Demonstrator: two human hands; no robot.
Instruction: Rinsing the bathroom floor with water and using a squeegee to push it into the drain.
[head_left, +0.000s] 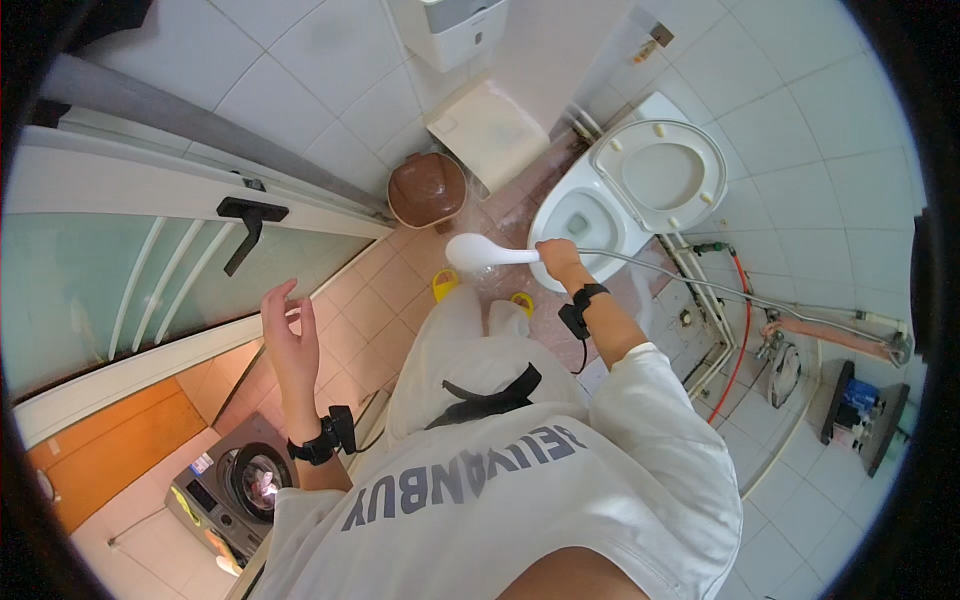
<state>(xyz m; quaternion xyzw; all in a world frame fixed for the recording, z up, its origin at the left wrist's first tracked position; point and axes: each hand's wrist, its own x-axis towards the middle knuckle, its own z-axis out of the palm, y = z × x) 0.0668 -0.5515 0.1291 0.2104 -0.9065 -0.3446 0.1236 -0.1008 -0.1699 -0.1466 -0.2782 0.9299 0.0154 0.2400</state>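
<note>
My right hand (562, 258) is wrapped round the handle of a white shower head (478, 252), held level in front of me beside the toilet bowl. From the handle a silvery hose (680, 270) runs right, toward the wall fittings. The toilet (545, 220) has its lid and seat (665, 175) raised. My left hand (290, 325) is lifted on the left with loosely bent, parted fingers and nothing in it. It is nearest the black door handle (250, 225) on the frosted glass door (190, 280), apart from it. Black bands with cables circle both wrists.
A brown bin (428, 190) and a cream box-like piece (490, 135) stand by the far wall. Pipes and a red hose (740, 330) run along the right wall, near a small shelf (862, 415). A grey washing machine (235, 485) stands beyond the doorway. The tiled floor (375, 290) looks wet near the toilet.
</note>
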